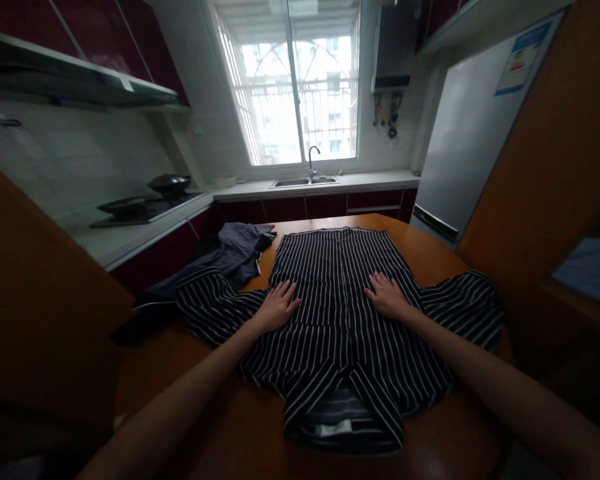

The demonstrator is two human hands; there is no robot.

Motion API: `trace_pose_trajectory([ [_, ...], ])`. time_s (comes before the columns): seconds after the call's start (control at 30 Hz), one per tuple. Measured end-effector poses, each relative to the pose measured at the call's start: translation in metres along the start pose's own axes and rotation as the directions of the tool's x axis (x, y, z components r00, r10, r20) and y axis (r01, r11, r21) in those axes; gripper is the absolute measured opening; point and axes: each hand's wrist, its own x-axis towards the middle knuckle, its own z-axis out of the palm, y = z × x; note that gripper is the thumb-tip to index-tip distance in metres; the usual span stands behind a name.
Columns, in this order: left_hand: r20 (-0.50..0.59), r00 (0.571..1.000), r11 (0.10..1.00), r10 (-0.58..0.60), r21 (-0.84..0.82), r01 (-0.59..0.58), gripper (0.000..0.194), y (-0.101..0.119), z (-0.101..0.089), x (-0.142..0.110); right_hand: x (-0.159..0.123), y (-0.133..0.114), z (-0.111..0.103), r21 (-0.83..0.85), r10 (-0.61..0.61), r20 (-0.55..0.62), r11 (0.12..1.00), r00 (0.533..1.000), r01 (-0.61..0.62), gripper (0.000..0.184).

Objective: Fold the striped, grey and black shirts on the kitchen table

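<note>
A black shirt with white stripes lies spread flat, front side up, its collar towards me and its hem at the far side. Its sleeves stretch out to the left and right. My left hand rests flat on the left part of the shirt's body, near where the sleeve lies, fingers stretched out. On the right part, my right hand presses flat with its fingers spread. Neither hand grips the cloth. A pale label shows inside the collar.
The shirt lies on a wooden table. Grey and dark clothes lie heaped at the table's left edge. Beyond are a counter with a sink, a stove with a wok, and a fridge at the right.
</note>
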Motion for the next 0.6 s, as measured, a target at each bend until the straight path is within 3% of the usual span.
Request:
trace_pose_trajectory([
  [0.1,-0.051,0.998,0.999,-0.041,0.004,0.041,0.064,-0.016,0.008,-0.014,0.0,0.035,0.007,-0.059,0.083,-0.035,0.995,0.996,-0.085,0.066],
  [0.2,-0.065,0.994,0.996,-0.087,0.015,0.088,0.065,-0.023,0.008,-0.025,-0.001,0.054,0.011,-0.102,0.085,-0.053,0.991,0.995,-0.09,0.065],
  [0.43,-0.073,0.984,0.984,-0.163,0.062,0.167,0.063,-0.025,0.006,-0.039,-0.003,0.051,0.011,-0.109,0.06,-0.078,0.992,0.995,-0.068,0.063],
  [0.6,-0.167,0.978,0.992,-0.124,-0.037,0.12,0.051,-0.021,-0.003,-0.057,-0.006,0.048,0.008,-0.087,0.05,-0.106,0.994,0.993,-0.06,0.059],
])
